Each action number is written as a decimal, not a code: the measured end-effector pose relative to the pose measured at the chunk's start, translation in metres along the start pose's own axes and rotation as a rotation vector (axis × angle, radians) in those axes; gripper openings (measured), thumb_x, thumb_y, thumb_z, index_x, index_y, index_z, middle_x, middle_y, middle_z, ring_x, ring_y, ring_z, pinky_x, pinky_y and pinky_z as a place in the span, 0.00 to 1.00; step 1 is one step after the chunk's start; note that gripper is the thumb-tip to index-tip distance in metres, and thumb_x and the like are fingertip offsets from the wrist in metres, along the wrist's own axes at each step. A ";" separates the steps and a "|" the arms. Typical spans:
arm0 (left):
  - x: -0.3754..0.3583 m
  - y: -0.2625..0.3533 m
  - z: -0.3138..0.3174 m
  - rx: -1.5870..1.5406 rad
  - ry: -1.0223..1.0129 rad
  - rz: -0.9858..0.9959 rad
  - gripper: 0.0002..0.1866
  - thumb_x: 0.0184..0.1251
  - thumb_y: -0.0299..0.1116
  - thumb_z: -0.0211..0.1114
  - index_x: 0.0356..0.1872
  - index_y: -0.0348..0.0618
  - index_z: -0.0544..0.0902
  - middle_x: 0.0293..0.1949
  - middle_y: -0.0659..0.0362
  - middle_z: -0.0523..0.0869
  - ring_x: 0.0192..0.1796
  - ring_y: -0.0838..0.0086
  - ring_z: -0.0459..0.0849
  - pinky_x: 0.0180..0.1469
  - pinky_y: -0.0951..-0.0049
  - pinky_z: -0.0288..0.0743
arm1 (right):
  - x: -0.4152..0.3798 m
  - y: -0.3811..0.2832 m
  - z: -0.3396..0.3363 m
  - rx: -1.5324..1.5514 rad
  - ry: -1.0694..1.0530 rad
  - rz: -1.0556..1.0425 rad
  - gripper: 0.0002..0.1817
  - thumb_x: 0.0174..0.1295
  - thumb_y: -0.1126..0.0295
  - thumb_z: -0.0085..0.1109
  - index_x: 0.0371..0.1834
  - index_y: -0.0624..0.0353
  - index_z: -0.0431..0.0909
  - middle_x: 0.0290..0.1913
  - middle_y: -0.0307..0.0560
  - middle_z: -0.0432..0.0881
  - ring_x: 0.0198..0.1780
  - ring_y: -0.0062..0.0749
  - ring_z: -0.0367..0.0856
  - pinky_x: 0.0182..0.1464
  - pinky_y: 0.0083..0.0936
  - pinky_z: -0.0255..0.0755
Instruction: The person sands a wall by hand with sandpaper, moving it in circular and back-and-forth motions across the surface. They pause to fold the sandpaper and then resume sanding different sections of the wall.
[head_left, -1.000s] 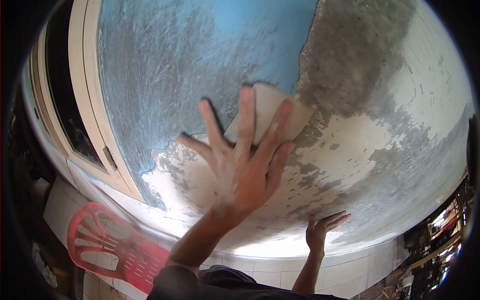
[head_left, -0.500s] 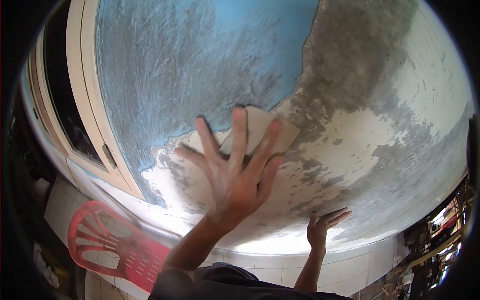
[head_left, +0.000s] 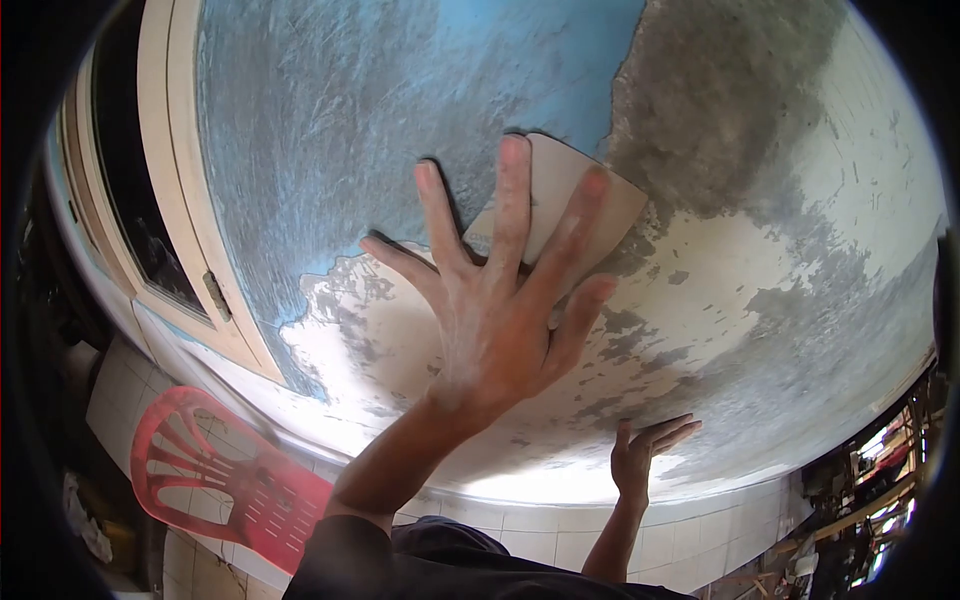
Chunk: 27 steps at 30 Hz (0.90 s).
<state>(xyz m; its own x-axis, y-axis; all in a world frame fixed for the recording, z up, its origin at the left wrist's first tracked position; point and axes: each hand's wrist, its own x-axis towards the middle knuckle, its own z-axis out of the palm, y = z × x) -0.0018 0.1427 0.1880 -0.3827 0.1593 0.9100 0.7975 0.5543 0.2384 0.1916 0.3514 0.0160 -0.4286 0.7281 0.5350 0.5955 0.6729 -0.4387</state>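
Against the wall (head_left: 690,110), my left hand (head_left: 500,300) lies with its fingers spread, holding a beige sheet, apparently sandpaper (head_left: 610,225), flat under its index and middle fingers. The sheet covers part of the border between blue paint and bare grey plaster. Whitish dust shows on the back of this hand. Lower down and to the right, my right hand (head_left: 640,455) rests on the wall with its fingers stretched out and nothing visible in it; its palm is hidden.
A red plastic chair (head_left: 270,500) stands at the lower left on pale floor tiles (head_left: 690,540). At the left is a cream wooden frame (head_left: 180,180) with a metal hinge. Wooden pieces and clutter (head_left: 880,500) are at the lower right.
My left hand has moved up the wall and slightly right, carrying the beige sheet with it. My right hand has hardly moved.
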 end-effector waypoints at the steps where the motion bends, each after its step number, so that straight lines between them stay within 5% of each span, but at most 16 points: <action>1: 0.002 0.001 -0.001 -0.005 -0.020 -0.002 0.26 0.71 0.50 0.42 0.69 0.59 0.66 0.75 0.47 0.43 0.71 0.30 0.32 0.54 0.17 0.21 | 0.000 0.003 0.002 -0.008 0.009 -0.015 0.58 0.63 0.39 0.46 0.69 0.61 0.12 0.69 0.69 0.09 0.71 0.64 0.10 0.70 0.60 0.22; 5: -0.035 -0.009 0.014 -0.025 0.006 -0.011 0.28 0.65 0.53 0.53 0.67 0.68 0.67 0.76 0.56 0.42 0.73 0.35 0.32 0.54 0.16 0.17 | 0.001 0.000 -0.004 0.029 -0.029 0.025 0.59 0.61 0.38 0.47 0.69 0.61 0.12 0.69 0.70 0.09 0.71 0.64 0.09 0.70 0.60 0.21; 11: 0.002 0.001 0.001 0.003 0.016 0.030 0.27 0.70 0.48 0.44 0.70 0.59 0.64 0.75 0.48 0.42 0.71 0.31 0.34 0.54 0.17 0.21 | 0.002 0.009 0.001 0.035 -0.010 0.006 0.62 0.58 0.35 0.50 0.69 0.60 0.12 0.69 0.70 0.09 0.71 0.64 0.09 0.69 0.60 0.20; 17: -0.022 -0.009 0.006 -0.005 0.030 0.002 0.26 0.68 0.51 0.51 0.68 0.68 0.66 0.76 0.58 0.43 0.73 0.35 0.34 0.53 0.16 0.19 | 0.003 0.008 0.000 0.049 -0.022 0.015 0.63 0.57 0.35 0.51 0.69 0.60 0.12 0.68 0.69 0.08 0.71 0.66 0.08 0.69 0.62 0.21; 20: 0.006 -0.003 -0.006 0.053 0.014 0.028 0.26 0.71 0.49 0.42 0.69 0.60 0.64 0.75 0.49 0.44 0.71 0.31 0.34 0.53 0.16 0.22 | 0.004 0.013 0.003 0.026 -0.021 0.025 0.63 0.57 0.34 0.51 0.69 0.59 0.11 0.69 0.69 0.08 0.70 0.67 0.08 0.69 0.63 0.23; 27: -0.014 -0.012 0.000 0.032 0.041 0.045 0.27 0.69 0.51 0.45 0.69 0.61 0.65 0.75 0.47 0.46 0.71 0.30 0.36 0.52 0.15 0.25 | 0.004 0.011 0.006 0.019 0.005 0.001 0.63 0.58 0.36 0.51 0.69 0.60 0.11 0.68 0.70 0.08 0.70 0.68 0.09 0.68 0.66 0.25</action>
<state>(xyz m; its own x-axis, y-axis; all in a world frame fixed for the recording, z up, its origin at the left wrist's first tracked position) -0.0059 0.1342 0.1725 -0.3266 0.1515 0.9329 0.7977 0.5736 0.1862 0.1927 0.3624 0.0088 -0.4250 0.7280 0.5380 0.5829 0.6748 -0.4526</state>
